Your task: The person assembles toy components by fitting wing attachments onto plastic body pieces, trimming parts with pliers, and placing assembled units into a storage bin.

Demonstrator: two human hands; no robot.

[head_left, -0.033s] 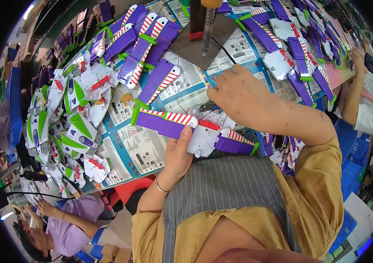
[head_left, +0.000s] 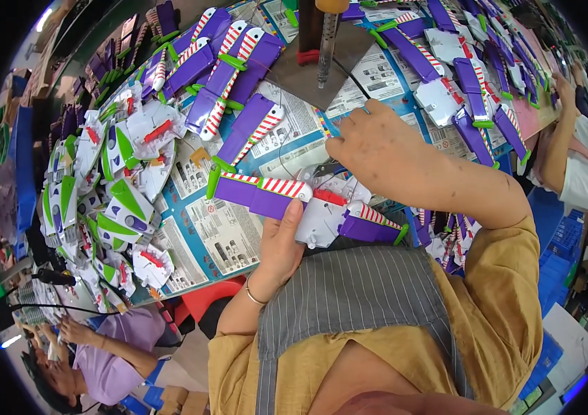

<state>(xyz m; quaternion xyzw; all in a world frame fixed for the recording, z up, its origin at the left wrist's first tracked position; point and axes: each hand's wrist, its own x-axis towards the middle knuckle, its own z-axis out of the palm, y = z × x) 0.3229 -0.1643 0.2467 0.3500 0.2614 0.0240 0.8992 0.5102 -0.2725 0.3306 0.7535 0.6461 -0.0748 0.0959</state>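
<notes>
My left hand (head_left: 281, 243) grips a white toy back panel (head_left: 319, 223) by its lower left side, the thumb lying over a wing. Two purple wings with red-and-white striped edges and green tips are on the panel: a left wing (head_left: 252, 194) and a right wing (head_left: 370, 227). A red piece (head_left: 330, 197) shows in the panel's middle. Beyond it, my right hand (head_left: 377, 149) hovers over the printed sheets with curled fingers; what they hold, if anything, is hidden. Under that wrist lies a dark, shiny object (head_left: 328, 169), partly covered, whose kind I cannot make out.
Left of me is a heap of white-and-green toy shells (head_left: 124, 214). Loose purple wings (head_left: 249, 128) lie beyond; winged panels (head_left: 439, 102) pile up at far right. An upright post with a metal rod (head_left: 326, 55) stands ahead. Co-workers sit at left (head_left: 117, 360) and right (head_left: 574, 162).
</notes>
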